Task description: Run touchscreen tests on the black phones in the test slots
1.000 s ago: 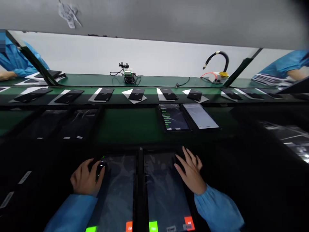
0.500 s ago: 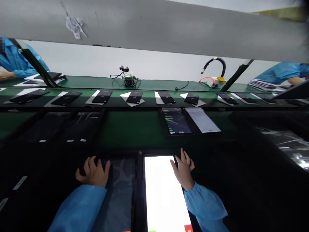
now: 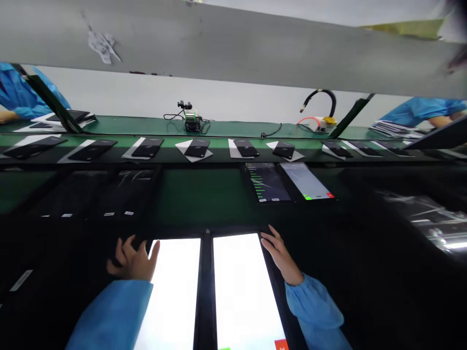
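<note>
Two tall screens lie side by side in front of me, both lit bright white: the left screen [image 3: 171, 291] and the right screen [image 3: 244, 291]. My left hand [image 3: 132, 261] rests at the left screen's top left corner, fingers spread and curled over its edge. My right hand [image 3: 279, 253] lies along the right screen's top right edge, fingers stretched out. Both arms wear blue sleeves. Neither hand holds anything.
Two smaller lit phones [image 3: 268, 181] [image 3: 305, 180] lie on the green bench beyond. A green conveyor [image 3: 219, 148] carries several dark phones on white sheets. Dark trays [image 3: 91, 194] sit at left. Blue-sleeved co-workers are at far left [image 3: 18, 95] and far right [image 3: 423, 109].
The left screen has lit up white, as the right one did half a second ago. My right hand has slid to the screen's edge. The far right phone now shows green and red marks.
</note>
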Action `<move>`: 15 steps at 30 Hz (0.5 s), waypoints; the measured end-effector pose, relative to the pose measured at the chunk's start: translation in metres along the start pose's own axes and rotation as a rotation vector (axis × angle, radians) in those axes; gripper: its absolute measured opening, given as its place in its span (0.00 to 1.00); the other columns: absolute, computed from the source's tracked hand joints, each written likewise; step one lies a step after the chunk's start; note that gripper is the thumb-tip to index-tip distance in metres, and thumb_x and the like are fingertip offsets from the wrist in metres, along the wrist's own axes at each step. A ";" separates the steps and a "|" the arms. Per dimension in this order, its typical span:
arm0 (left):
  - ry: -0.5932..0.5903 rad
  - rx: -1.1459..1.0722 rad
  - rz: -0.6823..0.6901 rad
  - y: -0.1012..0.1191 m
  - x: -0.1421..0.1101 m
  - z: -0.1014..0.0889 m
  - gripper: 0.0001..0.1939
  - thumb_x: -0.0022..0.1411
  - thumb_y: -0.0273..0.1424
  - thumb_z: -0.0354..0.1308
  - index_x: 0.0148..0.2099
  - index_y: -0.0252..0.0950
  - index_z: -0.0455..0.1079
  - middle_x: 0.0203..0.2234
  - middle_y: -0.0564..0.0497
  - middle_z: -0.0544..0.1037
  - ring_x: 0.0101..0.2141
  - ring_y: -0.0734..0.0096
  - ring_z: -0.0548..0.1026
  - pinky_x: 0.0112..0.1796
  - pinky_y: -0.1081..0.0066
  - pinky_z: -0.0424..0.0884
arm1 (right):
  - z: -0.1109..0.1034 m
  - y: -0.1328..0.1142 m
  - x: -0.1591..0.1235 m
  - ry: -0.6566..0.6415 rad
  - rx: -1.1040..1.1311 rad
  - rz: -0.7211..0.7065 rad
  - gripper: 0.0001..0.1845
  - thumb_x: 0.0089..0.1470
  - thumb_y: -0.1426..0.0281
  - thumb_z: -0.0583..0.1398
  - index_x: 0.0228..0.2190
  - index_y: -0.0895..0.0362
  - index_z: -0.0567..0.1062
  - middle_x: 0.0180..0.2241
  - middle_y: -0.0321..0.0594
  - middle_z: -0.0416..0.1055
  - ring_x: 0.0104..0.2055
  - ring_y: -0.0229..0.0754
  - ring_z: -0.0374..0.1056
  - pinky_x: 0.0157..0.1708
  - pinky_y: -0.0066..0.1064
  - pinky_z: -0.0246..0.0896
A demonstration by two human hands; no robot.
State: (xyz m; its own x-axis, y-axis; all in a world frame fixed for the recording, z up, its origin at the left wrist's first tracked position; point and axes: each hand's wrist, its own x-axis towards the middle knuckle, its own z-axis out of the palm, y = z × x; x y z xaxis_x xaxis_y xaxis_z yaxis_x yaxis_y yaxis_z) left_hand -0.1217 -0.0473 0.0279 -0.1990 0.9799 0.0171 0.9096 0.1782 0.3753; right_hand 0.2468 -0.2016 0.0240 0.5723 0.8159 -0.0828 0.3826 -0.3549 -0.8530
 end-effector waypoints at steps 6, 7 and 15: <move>0.133 0.017 0.263 0.005 -0.015 0.006 0.22 0.64 0.43 0.43 0.40 0.35 0.73 0.58 0.38 0.61 0.64 0.54 0.41 0.58 0.39 0.38 | -0.002 -0.017 -0.012 0.023 0.222 0.056 0.29 0.45 0.48 0.58 0.43 0.55 0.74 0.62 0.45 0.52 0.65 0.47 0.45 0.63 0.39 0.41; 0.114 -0.041 0.231 0.001 -0.011 0.007 0.19 0.63 0.41 0.45 0.38 0.35 0.73 0.58 0.39 0.63 0.64 0.54 0.42 0.59 0.43 0.40 | -0.002 -0.023 -0.014 0.029 0.250 0.054 0.29 0.45 0.48 0.59 0.43 0.54 0.74 0.62 0.44 0.52 0.65 0.47 0.45 0.63 0.39 0.40; -0.009 -0.314 0.037 -0.031 0.032 0.004 0.20 0.59 0.41 0.47 0.45 0.34 0.70 0.51 0.39 0.70 0.60 0.51 0.58 0.59 0.54 0.55 | -0.007 -0.049 -0.022 -0.076 0.472 0.128 0.25 0.51 0.52 0.59 0.46 0.53 0.70 0.36 0.40 0.75 0.35 0.44 0.71 0.35 0.37 0.67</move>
State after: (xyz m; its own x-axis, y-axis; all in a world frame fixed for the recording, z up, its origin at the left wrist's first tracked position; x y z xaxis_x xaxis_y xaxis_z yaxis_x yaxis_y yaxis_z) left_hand -0.1549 -0.0213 0.0133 -0.1634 0.9862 0.0278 0.7588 0.1076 0.6424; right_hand 0.2206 -0.2057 0.0709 0.5321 0.8164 -0.2246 -0.0675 -0.2236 -0.9724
